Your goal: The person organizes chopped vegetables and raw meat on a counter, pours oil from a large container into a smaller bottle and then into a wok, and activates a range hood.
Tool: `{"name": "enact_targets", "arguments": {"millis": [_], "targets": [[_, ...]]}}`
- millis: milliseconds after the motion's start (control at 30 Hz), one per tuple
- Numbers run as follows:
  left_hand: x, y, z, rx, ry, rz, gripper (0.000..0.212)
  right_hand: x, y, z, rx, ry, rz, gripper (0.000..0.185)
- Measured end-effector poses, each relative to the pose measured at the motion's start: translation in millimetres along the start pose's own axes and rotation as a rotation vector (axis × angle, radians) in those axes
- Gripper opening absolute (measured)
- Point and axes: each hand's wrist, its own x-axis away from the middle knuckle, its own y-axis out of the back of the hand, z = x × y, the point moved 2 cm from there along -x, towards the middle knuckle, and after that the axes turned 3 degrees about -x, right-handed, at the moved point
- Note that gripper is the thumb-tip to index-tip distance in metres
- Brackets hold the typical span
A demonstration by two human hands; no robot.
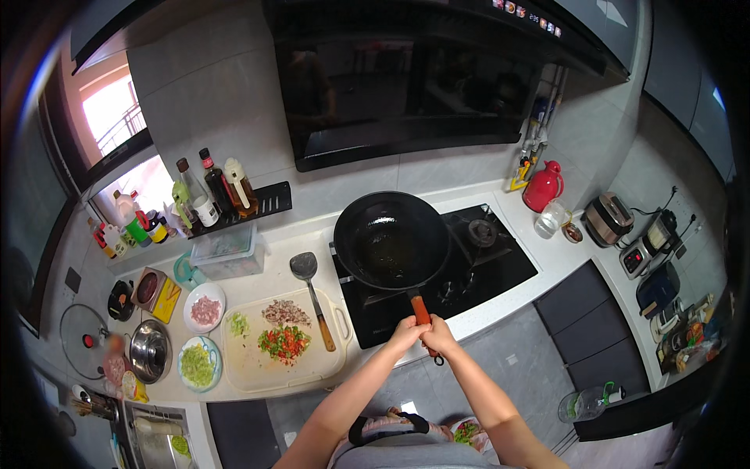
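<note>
Both hands grip the reddish wooden handle [419, 309] of a black wok [389, 240]. My left hand [408, 332] wraps it from the left, and my right hand [438, 336] from the right; their fingers meet around it. The wok sits over the left burner of the black gas cooktop [504, 261], with a little shiny liquid, apparently oil, at its bottom. Left of the cooktop, a spatula [313, 293] with a wooden handle lies partly on the cream cutting board [275, 375]. On that board are chopped red and green peppers [284, 344], minced brownish bits [286, 313] and chopped pale greens [239, 324].
A plate of diced pink meat [205, 309], a bowl of chopped greens [198, 364] and a steel bowl [150, 352] stand left of the board. Bottles [217, 182] line a black rack [275, 199]. The range hood [404, 94] overhangs behind the wok. A red jug [543, 186] stands back right.
</note>
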Motion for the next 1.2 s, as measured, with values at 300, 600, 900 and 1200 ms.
{"name": "enact_targets", "arguments": {"millis": [300,600,900,1200], "targets": [[-9,17,6,-0.005,0.118,-0.044,0.021,-21,-14,-1,-0.051,-0.102,0.102,0.022],[4,13,-10,0.057,0.124,-0.143,0.027,-31,-12,-1,0.018,-0.072,0.088,0.023],[19,48,38,-0.129,-0.087,-0.418,0.038,-31,-3,6,0.011,-0.100,0.120,0.018],[44,34,7,0.023,0.014,-0.347,0.035,-33,6,-3,0.061,-0.163,0.182,0.018]]}}
